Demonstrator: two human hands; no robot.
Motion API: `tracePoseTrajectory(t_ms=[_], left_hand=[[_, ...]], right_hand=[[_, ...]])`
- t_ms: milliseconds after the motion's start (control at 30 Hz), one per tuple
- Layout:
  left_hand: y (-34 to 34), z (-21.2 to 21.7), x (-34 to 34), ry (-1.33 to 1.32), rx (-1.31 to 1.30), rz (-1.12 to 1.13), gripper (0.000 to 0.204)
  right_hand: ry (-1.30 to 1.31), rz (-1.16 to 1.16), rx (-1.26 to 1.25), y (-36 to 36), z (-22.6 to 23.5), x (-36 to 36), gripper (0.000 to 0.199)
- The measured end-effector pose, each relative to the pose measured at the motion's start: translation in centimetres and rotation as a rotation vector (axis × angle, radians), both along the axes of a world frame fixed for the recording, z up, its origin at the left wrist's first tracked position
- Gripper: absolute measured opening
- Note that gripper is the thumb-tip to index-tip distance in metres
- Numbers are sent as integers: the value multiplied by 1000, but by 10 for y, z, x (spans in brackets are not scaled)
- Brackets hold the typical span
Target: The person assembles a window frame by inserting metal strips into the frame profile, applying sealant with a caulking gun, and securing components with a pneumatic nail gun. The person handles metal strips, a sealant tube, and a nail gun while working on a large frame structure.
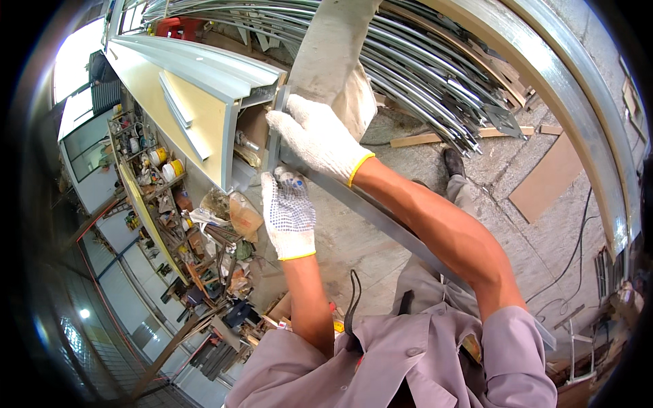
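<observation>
Both my hands wear white knitted gloves with yellow cuffs. My right hand (320, 136), back upward, closes over a grey metal strip (275, 126) beside the open end of a long box-like metal piece (231, 88). My left hand (289, 211), its dotted palm side showing, has its fingers curled at the strip's lower end. A long grey metal bar (381, 216) slants from near the strip, under my right forearm, toward my right side. Whether strip and bar are joined is hidden by my hands. Small light strips (183, 115) lie on the box piece's cream side.
Long thin metal rods (415, 81) lie in a bundle ahead, beside a pale hanging cloth-like piece (330, 61). A curved-looking metal profile (544, 68) passes at right. A brown board (547, 177) and cable (578, 251) lie on the floor. Cluttered shelves (163, 204) stand left.
</observation>
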State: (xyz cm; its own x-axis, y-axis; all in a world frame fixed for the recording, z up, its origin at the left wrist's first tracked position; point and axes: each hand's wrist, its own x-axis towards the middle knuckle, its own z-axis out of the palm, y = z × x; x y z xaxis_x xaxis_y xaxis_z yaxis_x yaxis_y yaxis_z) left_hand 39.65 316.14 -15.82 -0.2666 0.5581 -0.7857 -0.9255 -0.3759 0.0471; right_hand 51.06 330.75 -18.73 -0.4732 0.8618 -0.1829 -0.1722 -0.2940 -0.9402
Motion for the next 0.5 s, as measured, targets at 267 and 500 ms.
tracePoseTrajectory(t_ms=[267, 500], left_hand=[[-4, -1, -30, -268, 152, 119, 32], [11, 7, -20, 915, -330, -610, 31]], right_hand=[[22, 71, -37, 10, 4, 2, 43], [-140, 69, 45, 15, 16, 7, 41]])
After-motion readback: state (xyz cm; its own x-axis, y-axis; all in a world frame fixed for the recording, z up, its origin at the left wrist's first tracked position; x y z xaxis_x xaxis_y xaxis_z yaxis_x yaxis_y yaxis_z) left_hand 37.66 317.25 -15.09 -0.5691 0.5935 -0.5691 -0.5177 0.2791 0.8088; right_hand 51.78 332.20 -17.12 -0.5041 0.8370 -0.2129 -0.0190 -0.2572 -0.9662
